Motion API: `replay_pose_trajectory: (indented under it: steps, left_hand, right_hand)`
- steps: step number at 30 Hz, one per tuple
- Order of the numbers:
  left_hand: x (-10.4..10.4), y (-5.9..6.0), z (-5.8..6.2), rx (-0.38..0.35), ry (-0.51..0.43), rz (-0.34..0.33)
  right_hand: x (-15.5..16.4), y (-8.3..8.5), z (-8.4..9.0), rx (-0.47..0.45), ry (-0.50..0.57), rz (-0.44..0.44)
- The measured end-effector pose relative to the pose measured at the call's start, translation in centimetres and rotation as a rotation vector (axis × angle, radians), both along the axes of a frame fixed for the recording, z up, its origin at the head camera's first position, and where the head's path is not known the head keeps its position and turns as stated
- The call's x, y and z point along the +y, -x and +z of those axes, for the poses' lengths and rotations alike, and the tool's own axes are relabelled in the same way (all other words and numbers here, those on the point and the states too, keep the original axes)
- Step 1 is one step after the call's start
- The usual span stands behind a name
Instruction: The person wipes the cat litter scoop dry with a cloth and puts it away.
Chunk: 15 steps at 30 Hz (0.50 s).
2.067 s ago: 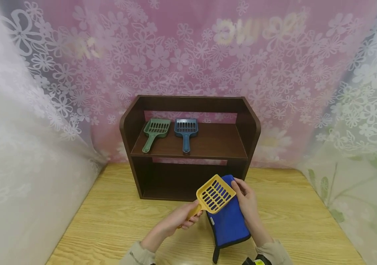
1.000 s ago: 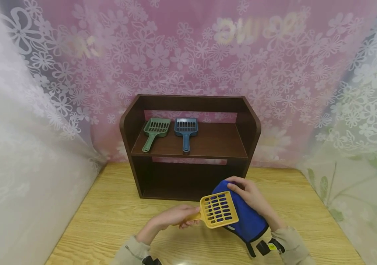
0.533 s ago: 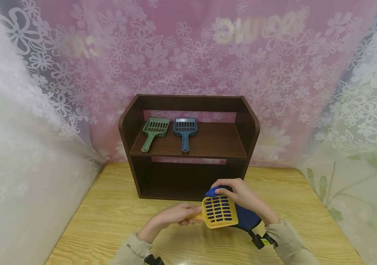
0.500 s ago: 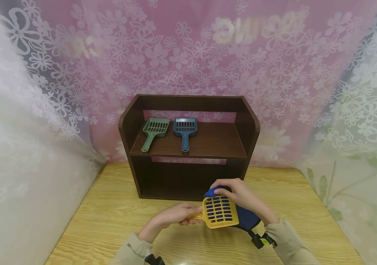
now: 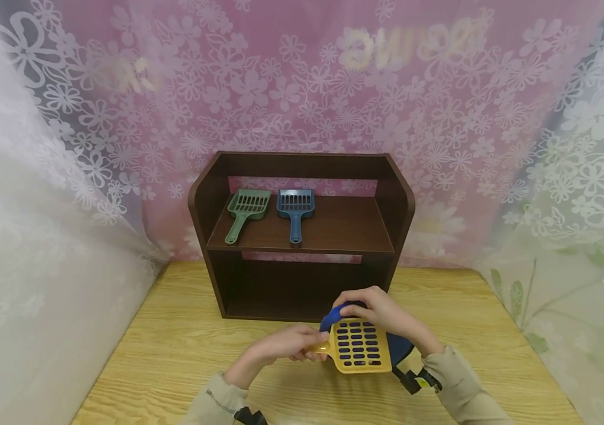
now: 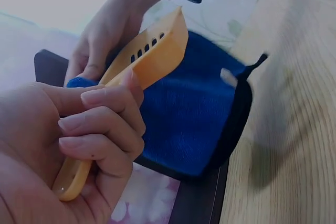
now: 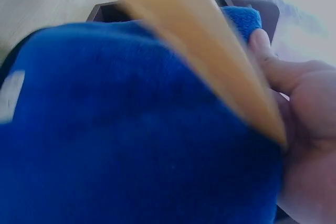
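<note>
My left hand (image 5: 292, 343) grips the handle of a yellow slotted litter scoop (image 5: 363, 347), held level above the table with its head to the right. In the left wrist view its fingers curl round the handle. My right hand (image 5: 378, 310) pinches a blue cloth (image 5: 332, 317) and holds a fold of it at the scoop's far edge, near the neck. The rest of the cloth (image 6: 184, 114) hangs behind and under the scoop, with black edging, a small white tag and a black loop. In the right wrist view the scoop (image 7: 205, 51) is blurred.
A dark brown two-tier shelf (image 5: 302, 252) stands behind the hands on the wooden table (image 5: 174, 354). On its upper tier lie a green litter scoop (image 5: 240, 220) and a blue one (image 5: 295, 219). Floral curtains (image 5: 302, 100) surround the table.
The right hand has moved left over the scoop, drawing the cloth from behind it to its far edge near the neck. The left hand has turned the scoop from slanted to nearly level.
</note>
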State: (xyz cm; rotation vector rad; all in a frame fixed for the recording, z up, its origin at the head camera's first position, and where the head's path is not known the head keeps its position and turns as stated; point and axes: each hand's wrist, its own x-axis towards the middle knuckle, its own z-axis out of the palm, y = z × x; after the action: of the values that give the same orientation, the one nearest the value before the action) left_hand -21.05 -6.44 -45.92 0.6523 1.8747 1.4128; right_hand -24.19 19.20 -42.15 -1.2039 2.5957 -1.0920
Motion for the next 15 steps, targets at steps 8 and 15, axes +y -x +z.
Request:
replay_pose_trajectory:
  steps: [8,15]
  left_hand:
    - [-1.6,0.4,-0.7,-0.025,-0.023,0.06]
    - [-2.2,0.4,-1.0,-0.008,-0.056,0.129]
  right_hand:
    - [2.6,0.4,-1.3,-0.068,0.097,-0.125]
    - [3.1,-0.2,-2.3,-0.185,0.272,-0.347]
